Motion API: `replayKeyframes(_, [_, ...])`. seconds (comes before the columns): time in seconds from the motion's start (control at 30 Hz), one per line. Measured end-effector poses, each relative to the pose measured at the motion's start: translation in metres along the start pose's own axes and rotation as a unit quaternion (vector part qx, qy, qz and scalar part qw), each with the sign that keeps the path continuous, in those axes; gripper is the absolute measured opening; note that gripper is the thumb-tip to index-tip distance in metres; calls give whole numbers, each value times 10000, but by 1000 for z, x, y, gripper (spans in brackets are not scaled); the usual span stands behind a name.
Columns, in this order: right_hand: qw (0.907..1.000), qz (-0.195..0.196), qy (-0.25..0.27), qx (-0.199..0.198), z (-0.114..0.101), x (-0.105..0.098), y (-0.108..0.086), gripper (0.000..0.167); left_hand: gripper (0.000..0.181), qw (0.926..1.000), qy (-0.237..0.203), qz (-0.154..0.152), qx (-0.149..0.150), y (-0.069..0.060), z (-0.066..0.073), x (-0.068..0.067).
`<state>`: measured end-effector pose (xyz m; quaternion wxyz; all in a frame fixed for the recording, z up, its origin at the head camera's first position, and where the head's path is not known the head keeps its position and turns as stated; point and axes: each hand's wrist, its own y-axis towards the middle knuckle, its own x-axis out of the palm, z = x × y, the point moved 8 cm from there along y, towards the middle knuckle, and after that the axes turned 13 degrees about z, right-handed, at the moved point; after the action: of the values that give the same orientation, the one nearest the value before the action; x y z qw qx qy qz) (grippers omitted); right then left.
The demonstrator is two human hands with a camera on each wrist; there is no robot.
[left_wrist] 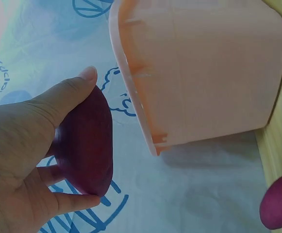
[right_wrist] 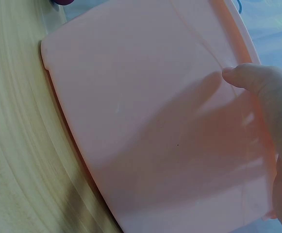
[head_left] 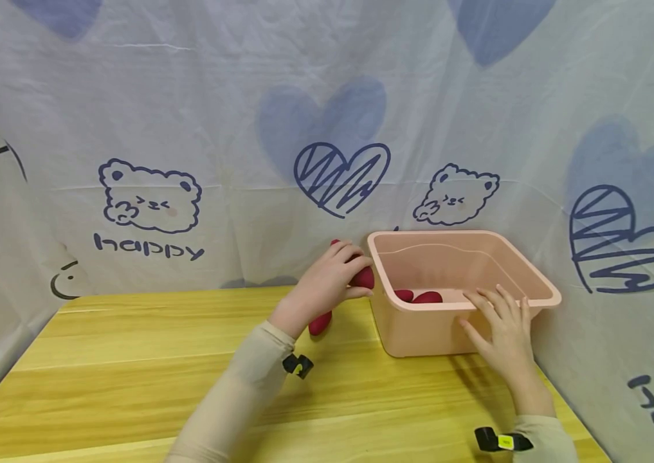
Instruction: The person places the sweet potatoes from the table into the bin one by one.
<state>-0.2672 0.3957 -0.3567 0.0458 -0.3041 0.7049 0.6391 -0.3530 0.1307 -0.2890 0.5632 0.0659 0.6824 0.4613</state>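
Observation:
My left hand (head_left: 329, 283) holds a dark red sweet potato (left_wrist: 87, 143) between thumb and fingers, just left of a pink plastic bin (head_left: 431, 331) at about rim height. The left wrist view shows it apart from the bin wall. Another sweet potato (head_left: 319, 323) lies on the table below my left wrist. Inside the bin, two more sweet potatoes (head_left: 427, 297) show over the near rim; the rest of the bin floor is partly hidden. My right hand (head_left: 506, 337) grips the bin's near rim toward the right, fingers over the edge and thumb (right_wrist: 245, 76) on the outer wall.
The bin stands on a yellow wood-grain table (head_left: 159, 373), near its back right. A white cloth (head_left: 234, 128) printed with hearts and bears hangs behind the table and along its sides.

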Motion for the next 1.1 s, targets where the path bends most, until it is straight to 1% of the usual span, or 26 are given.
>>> replayKeyframes(0.23, [10000, 7, 4, -1, 1, 0, -1, 52, 52, 9997, 13, 93, 206, 14, 9, -1])
replayKeyframes(0.47, [10000, 18, 2, -20, 1, 0, -1, 49, 50, 9997, -82, 58, 224, 27, 17, 3])
replayKeyframes(0.63, [10000, 20, 3, -32, 2, 0, -1, 47, 51, 9998, -88, -76, 172, 33, 22, 10])
replayKeyframes(0.8, [10000, 18, 27, -34, 1, 1, -1, 51, 53, 9996, -128, -205, 110, 39, 27, 17])
replayKeyframes(0.93, [10000, 6, 10, -28, 1, 1, -1, 49, 54, 9995, -81, -249, 169, 43, 32, 23])
replayKeyframes(1.1, [10000, 17, -2, -15, 1, 1, -1, 48, 50, 9993, -129, -184, 297, 48, 39, 29])
